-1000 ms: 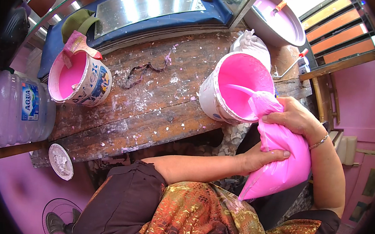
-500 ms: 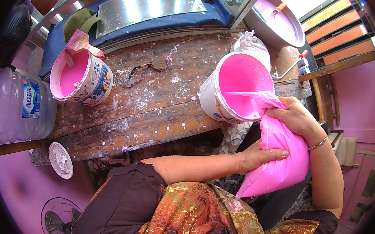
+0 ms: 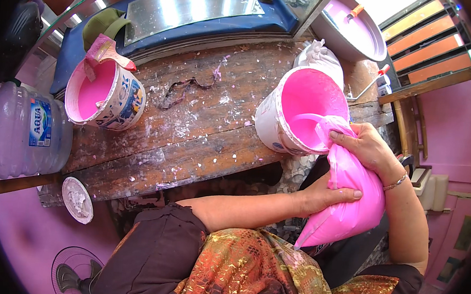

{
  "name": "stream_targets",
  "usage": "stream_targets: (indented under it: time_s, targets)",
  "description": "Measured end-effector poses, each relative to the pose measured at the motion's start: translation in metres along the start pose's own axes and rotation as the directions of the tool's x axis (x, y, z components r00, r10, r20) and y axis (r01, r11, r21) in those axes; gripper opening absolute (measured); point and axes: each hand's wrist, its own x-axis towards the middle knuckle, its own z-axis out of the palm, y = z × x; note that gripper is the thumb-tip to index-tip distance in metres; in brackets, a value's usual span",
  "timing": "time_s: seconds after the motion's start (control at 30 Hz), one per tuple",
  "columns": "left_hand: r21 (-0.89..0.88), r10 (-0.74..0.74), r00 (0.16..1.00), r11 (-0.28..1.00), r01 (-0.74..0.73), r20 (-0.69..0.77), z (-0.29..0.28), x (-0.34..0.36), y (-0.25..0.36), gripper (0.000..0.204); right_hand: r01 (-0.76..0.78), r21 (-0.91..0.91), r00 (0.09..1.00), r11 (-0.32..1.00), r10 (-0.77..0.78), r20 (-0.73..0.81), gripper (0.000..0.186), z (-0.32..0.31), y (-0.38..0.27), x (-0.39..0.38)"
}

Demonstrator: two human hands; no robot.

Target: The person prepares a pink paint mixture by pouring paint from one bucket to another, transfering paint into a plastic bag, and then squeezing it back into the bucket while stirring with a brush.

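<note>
Both my hands hold a clear plastic bag of pink paint [image 3: 346, 204]. My right hand [image 3: 374, 148] is closed around its gathered neck, at the rim of the white bucket [image 3: 272, 125]. My left hand [image 3: 327, 197] grips the bag's side lower down, thumb across the front. From the neck a pink paint stream [image 3: 306, 117] arcs into the bucket, whose inside is coated pink. The bucket stands tilted toward me at the table's near right edge. The bag's lower corner hangs over my lap.
On the paint-spotted wooden table [image 3: 193, 127] stands another paint bucket [image 3: 126, 104] with a wide brush [image 3: 108, 53] across its rim. A large water bottle [image 3: 23, 132] is at left, near a paint-crusted lid [image 3: 78, 200]. A white bag [image 3: 321, 60] and a basin [image 3: 353, 29] sit behind.
The paint stream has gone from thin and nearly straight to thicker and arched. The bag looks slightly slimmer. Both hands keep their hold, and the whole view has shifted a little.
</note>
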Motion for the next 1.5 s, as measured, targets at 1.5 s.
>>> stream_targets:
  time_s: [1.5]
  targets:
    - [-0.049, -0.032, 0.998, 0.998, 0.034, 0.047, -0.019, -0.005, 0.028, 0.044, 0.039, 0.110, 0.999, 0.993, -0.037, -0.023, 0.028, 0.011, -0.028, 0.012]
